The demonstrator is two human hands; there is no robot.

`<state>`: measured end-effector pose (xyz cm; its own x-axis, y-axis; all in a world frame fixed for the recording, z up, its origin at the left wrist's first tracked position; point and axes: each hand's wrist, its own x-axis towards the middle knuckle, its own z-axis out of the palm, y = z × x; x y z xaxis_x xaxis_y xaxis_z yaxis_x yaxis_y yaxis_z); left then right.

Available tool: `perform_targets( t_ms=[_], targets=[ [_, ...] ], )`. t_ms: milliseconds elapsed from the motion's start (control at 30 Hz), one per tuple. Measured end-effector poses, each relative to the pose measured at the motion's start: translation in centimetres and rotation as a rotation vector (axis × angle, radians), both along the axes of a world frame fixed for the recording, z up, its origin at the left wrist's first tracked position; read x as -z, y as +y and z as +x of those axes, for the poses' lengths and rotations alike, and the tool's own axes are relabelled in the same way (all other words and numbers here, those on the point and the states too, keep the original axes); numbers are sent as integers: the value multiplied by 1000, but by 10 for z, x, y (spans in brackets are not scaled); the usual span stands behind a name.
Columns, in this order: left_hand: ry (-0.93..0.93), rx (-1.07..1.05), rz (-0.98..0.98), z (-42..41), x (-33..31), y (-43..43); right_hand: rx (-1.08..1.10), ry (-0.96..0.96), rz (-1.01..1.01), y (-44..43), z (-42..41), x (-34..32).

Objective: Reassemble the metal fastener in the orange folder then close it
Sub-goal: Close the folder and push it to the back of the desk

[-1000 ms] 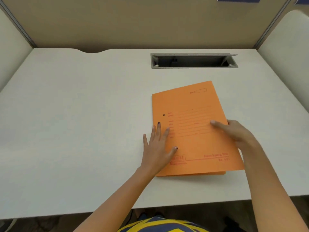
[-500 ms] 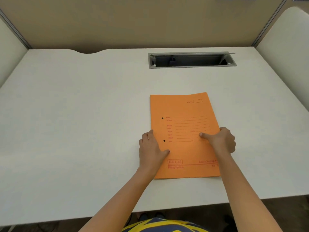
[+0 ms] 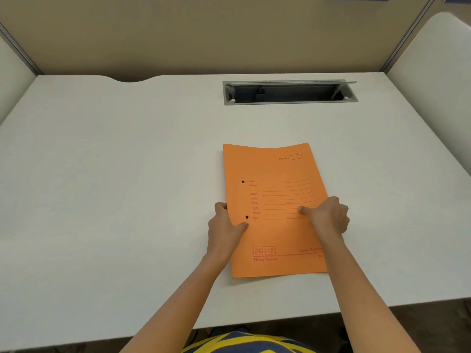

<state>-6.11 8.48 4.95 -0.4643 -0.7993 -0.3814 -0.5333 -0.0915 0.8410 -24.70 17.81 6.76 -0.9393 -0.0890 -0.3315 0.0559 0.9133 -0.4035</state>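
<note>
The orange folder [image 3: 275,200] lies closed on the white desk, front cover up, with red printed lines and two small dark holes near its left edge. My left hand [image 3: 224,228] grips the folder's left edge, thumb on the cover beside the lower hole. My right hand [image 3: 328,216] grips the right edge, thumb pressed on the cover, fingers curled around the side. The near part of the folder looks slightly raised off the desk. The metal fastener is hidden inside; only the holes show.
A grey cable slot [image 3: 290,93] is set into the white desk [image 3: 114,187] at the back right. Beige partition walls close off the back and both sides. The desk's front edge runs just below my forearms.
The folder has been straightened from a tilted pose to square with me. Both hands went from lying flat on the cover to gripping its left and right edges.
</note>
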Motion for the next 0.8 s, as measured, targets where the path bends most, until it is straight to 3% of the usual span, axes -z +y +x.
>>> perform_targets(
  t_ms=[367, 800],
  targets=[
    [108, -64, -60, 18, 4, -6, -39, -107, -142, 2, 8, 2],
    [176, -235, -277, 52, -25, -73, -219, 5, -619, -60, 38, -20]
  ],
)
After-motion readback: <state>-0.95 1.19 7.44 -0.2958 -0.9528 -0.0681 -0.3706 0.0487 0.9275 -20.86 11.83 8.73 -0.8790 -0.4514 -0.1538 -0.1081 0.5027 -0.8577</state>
